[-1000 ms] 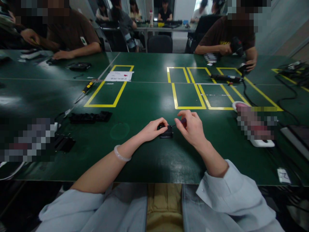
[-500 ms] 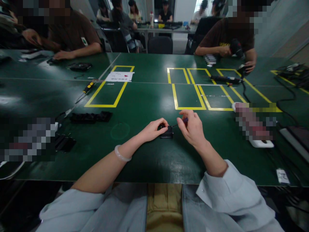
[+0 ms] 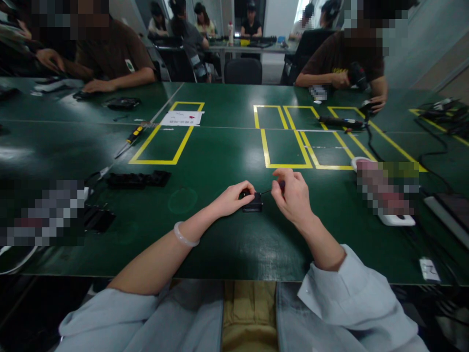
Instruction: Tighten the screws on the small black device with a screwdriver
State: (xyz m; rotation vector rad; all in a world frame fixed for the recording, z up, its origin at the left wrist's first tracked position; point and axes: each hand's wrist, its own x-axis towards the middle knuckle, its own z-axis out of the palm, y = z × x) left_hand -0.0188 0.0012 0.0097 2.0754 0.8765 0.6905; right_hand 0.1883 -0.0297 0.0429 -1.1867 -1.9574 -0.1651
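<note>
Near the table's front edge, the left hand (image 3: 234, 197) pinches a small black boxy plastic part (image 3: 252, 202) flat against the dark green table top (image 3: 220, 244), thumb and fingers closed on its left end. Just beside it, the right hand (image 3: 293, 195) has its fingertips pressed together around a small dark-red-handled screwdriver (image 3: 279, 186), whose thin shaft slants down to the part's top; whether the tip sits in a screw is too small to tell. With so light a hold, the tip could skid off and nick the left thumb, or the part could twist free. Farther off lie a black ribbed strip (image 3: 138, 179) and yellow tape outlines (image 3: 286, 165).
</note>
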